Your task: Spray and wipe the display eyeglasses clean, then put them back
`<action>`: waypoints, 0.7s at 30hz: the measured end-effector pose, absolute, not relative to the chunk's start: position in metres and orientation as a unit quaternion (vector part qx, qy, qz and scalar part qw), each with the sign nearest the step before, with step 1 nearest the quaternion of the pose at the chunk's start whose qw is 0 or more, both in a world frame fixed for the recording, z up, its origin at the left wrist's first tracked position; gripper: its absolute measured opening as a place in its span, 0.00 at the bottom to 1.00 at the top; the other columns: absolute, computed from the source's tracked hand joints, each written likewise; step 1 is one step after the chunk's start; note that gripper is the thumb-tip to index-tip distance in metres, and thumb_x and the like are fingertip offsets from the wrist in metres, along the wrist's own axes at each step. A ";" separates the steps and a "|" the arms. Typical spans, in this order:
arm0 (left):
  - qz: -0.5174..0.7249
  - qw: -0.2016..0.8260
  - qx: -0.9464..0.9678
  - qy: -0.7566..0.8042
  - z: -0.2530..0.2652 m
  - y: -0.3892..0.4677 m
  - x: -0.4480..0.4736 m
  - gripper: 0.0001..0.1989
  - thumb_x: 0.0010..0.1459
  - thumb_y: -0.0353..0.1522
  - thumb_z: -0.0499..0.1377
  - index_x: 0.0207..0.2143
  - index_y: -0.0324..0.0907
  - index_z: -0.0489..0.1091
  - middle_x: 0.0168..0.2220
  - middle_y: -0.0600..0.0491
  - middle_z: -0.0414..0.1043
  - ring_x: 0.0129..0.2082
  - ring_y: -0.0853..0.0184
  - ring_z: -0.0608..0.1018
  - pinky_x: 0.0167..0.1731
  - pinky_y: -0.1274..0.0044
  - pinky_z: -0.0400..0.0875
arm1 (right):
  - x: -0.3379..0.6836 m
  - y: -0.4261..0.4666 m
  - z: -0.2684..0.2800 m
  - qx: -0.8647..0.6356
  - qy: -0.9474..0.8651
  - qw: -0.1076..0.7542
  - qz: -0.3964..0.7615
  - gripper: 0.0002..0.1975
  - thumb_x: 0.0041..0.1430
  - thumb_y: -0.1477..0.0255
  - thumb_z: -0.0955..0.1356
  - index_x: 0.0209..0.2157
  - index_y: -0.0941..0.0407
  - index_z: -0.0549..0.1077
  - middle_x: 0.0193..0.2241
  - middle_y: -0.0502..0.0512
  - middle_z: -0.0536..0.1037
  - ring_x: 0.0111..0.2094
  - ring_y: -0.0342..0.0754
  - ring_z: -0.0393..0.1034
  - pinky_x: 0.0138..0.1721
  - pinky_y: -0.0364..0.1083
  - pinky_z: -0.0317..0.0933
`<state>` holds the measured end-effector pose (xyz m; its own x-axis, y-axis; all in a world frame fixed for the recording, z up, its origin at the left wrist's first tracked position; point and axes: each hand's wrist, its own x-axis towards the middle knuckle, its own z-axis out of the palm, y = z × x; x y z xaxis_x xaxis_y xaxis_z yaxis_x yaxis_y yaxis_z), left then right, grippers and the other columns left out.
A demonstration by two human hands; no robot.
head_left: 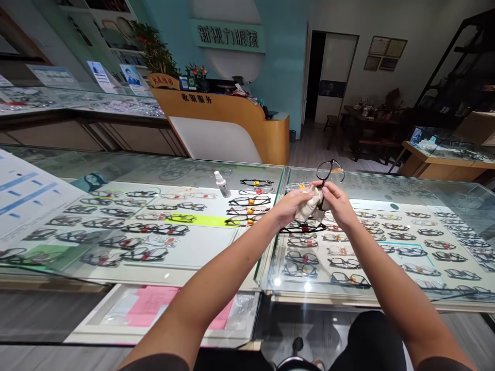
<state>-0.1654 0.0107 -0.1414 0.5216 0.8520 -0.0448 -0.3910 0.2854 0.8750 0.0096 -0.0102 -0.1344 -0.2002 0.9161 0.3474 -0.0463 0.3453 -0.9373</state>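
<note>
Over the glass counter, my left hand [291,205] is closed round a crumpled whitish cloth [310,205]. My right hand [339,202] pinches a pair of dark-framed eyeglasses [325,172], whose lenses stick up above the fingers. Cloth and eyeglasses meet between the two hands, and the lower part of the frame is hidden. A small white spray bottle [222,185] stands upright on the counter, left of my hands. Just below them, a black pair of glasses [302,226] lies with other pairs in a column.
Rows of eyeglasses fill the glass display counter [247,281], which has a seam near its middle. A printed sheet [27,201] lies at the left. Below is an open drawer [96,322] with pink paper. Behind stands a wooden cashier desk [228,111].
</note>
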 end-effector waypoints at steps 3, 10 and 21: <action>0.350 0.787 0.441 0.252 -0.139 0.010 -0.171 0.27 0.40 0.39 0.81 0.37 0.37 0.75 0.30 0.52 0.79 0.28 0.68 0.79 0.31 0.77 0.72 | 0.009 -0.013 -0.132 -0.324 -0.610 0.525 0.497 0.27 0.59 0.42 0.73 0.47 0.48 0.81 0.50 0.55 0.84 0.52 0.55 0.78 0.57 0.54 0.72; 0.332 0.774 0.465 0.271 -0.134 0.001 -0.172 0.39 0.30 0.40 0.84 0.46 0.41 0.75 0.32 0.56 0.78 0.27 0.71 0.79 0.31 0.78 0.71 | 0.006 -0.018 -0.131 -0.303 -0.594 0.515 0.539 0.26 0.57 0.44 0.75 0.45 0.49 0.81 0.51 0.55 0.85 0.52 0.56 0.80 0.53 0.53 0.74; 0.441 0.754 0.418 0.248 -0.135 -0.007 -0.155 0.41 0.30 0.46 0.84 0.44 0.39 0.74 0.29 0.58 0.76 0.27 0.73 0.76 0.33 0.79 0.67 | 0.000 -0.022 -0.134 -0.297 -0.604 0.531 0.514 0.25 0.60 0.44 0.73 0.45 0.48 0.82 0.52 0.55 0.85 0.57 0.56 0.78 0.64 0.55 0.67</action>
